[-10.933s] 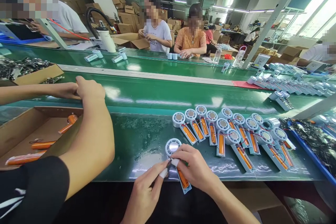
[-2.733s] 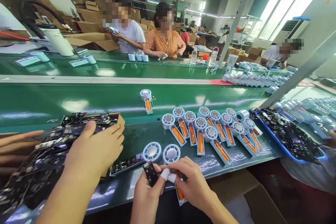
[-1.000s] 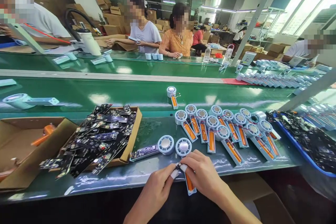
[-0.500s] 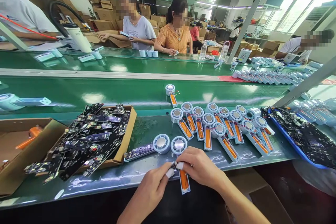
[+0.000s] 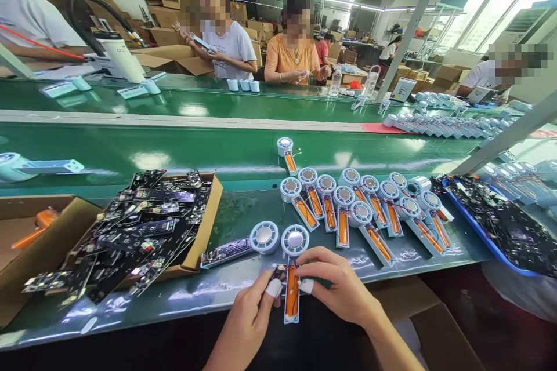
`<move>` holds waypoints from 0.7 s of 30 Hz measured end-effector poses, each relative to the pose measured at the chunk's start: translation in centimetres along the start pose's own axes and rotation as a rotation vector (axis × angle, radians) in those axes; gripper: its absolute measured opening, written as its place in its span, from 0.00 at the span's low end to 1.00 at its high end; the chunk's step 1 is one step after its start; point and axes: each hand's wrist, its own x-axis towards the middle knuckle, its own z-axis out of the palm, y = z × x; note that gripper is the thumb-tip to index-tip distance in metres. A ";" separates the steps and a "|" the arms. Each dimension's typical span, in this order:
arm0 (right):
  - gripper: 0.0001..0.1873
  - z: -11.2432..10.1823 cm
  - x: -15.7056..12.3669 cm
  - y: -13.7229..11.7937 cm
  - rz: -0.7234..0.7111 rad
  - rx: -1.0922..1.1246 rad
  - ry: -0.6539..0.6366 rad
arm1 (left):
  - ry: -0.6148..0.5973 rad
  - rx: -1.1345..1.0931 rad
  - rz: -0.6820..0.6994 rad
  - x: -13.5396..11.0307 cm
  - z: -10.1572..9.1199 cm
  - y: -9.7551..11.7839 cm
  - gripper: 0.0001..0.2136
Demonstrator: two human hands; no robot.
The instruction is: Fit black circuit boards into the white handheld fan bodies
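Between my hands lies a light-blue handheld fan body (image 5: 295, 241), its round head on the bench and its open handle pointing toward me. An orange battery (image 5: 292, 293) and thin wires show inside the handle. My left hand (image 5: 250, 307), thumb tip wrapped in white, pinches a dark circuit board (image 5: 278, 271) at the handle's left side; most of the board is hidden. My right hand (image 5: 337, 284) is at the handle's right side, thumb and fingers apart, fingertips close to the wires. Left of it sits another fan body (image 5: 264, 236) with a purple board in its handle.
A cardboard box (image 5: 209, 220) heaped with circuit boards stands left, beside another box (image 5: 26, 208) with an orange item. Several fan bodies (image 5: 343, 196) lie to the right, near a blue tray (image 5: 491, 249) of boards. Beyond the green belt (image 5: 195, 153), people work.
My right hand has let go near the board and moved slightly right, its fingers parting. My left hand has shifted a little left with the board. The handle has swung slightly left.
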 end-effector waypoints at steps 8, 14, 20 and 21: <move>0.06 1.0 1.6 -1.1 0.119 0.138 0.022 | 0.172 -0.106 -0.041 -0.6 1.0 -0.3 0.14; 0.13 -0.7 1.6 -1.2 -0.028 0.012 -0.188 | 0.195 -0.264 -0.160 -0.7 1.8 -0.7 0.17; 0.07 0.7 1.6 -0.4 0.041 -0.001 -0.024 | 0.187 -0.243 -0.076 -0.8 1.8 -0.3 0.15; 0.06 1.1 1.6 -0.4 0.059 -0.010 0.004 | 0.189 -0.205 -0.058 -0.8 1.7 -0.2 0.14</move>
